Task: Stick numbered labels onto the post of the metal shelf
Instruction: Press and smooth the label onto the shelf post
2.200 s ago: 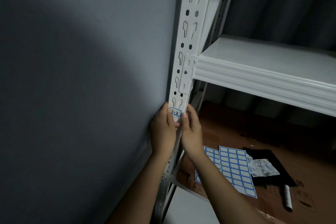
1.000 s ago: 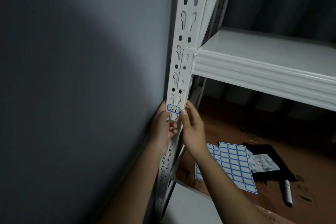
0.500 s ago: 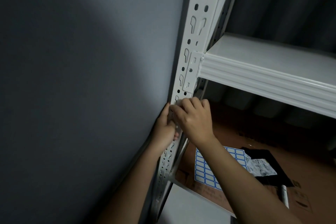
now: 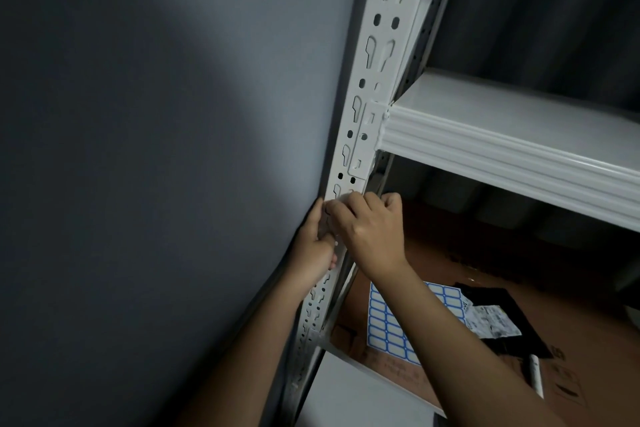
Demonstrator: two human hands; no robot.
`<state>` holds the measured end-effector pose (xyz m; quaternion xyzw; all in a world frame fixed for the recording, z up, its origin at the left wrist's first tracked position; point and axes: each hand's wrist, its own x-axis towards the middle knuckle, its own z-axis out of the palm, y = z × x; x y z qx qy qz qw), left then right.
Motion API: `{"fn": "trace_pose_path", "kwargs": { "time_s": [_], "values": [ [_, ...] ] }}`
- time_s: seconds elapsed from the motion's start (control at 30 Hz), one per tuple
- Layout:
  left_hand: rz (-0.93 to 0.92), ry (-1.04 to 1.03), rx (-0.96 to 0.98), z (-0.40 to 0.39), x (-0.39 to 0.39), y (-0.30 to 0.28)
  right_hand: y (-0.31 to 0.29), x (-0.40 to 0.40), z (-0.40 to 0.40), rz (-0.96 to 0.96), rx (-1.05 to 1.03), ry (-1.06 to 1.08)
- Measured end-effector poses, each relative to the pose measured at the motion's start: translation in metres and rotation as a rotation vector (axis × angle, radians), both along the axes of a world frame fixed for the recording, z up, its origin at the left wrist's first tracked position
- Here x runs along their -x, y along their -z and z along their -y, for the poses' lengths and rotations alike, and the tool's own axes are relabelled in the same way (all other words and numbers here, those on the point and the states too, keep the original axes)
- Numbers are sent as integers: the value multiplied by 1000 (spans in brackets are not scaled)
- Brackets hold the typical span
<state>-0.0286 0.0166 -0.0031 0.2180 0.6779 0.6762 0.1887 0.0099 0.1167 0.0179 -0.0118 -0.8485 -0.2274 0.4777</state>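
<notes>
Both hands on white slotted shelf post (image 4: 372, 87), just below shelf bracket.
Right hand (image 4: 369, 227) curled, fingers pressed on post face; left hand (image 4: 317, 246) grips post's wall-side edge. Label sheet (image 4: 391, 329), marker (image 4: 535, 380) on cardboard floor.

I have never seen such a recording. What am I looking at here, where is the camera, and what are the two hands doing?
There is no machine: a person works with bare hands. The single picture comes from a camera worn on the head, looking forward and down.

The white upright bar with slots is the post of a metal shelf, beside a grey wall. A white shelf board joins it on the right.

The left hand grips the post from the wall side. The right hand has curled fingers pressed against the front of the post; it covers whatever lies under it, so no label shows there.

Lower down, on brown cardboard, lie a sheet of blue-framed labels, a printed paper on something black, and a white marker.
</notes>
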Motion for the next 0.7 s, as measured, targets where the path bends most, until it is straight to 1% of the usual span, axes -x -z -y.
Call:
{"fn": "trace_pose_path", "kwargs": {
  "time_s": [0.2,0.3,0.5,0.7],
  "values": [
    [-35,1,25,1,2,1,1,3,4,34,19,14],
    [-26,21,24,2,2,0,-2,4,3,48,-2,-18],
    [-29,31,9,3,3,0,-12,3,-4,71,-154,-106],
    [-24,10,11,1,3,-2,-17,3,1,121,-204,-16]
  ]
}}
